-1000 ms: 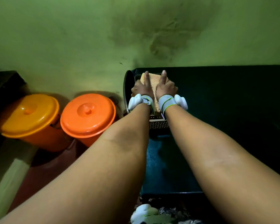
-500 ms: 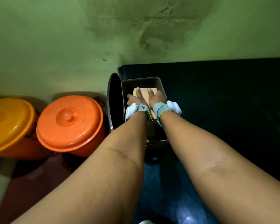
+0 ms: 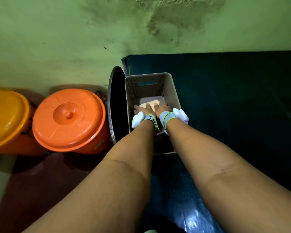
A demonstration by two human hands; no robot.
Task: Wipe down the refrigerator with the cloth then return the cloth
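Head view, the only one here: both your hands are down inside the grey basket [image 3: 172,91]; it sits at the near-left corner of the dark fridge top [image 3: 233,98], close to the green wall [image 3: 57,39]. The peach cloth [image 3: 152,103] lies flat on the basket floor; your left hand [image 3: 144,109] and right hand [image 3: 163,108] are side by side on its near edge, fingers stretched forward and pressing on it. The grip on both sides looks flat and loose, palms on the cloth rather than curled round it; honestly can't tell if a thumb is tucked under, since the wrists hide that. You've got grey wristbands [image 3: 166,117] with white pods on the outer sides. Just left of the basket a dark round pan [image 3: 117,105] stands on edge between the fridge and the wall; further left on the floor sit an orange bucket [image 3: 69,120] and a yellow bucket [image 3: 7,118], both lidded, touching or nearly so.
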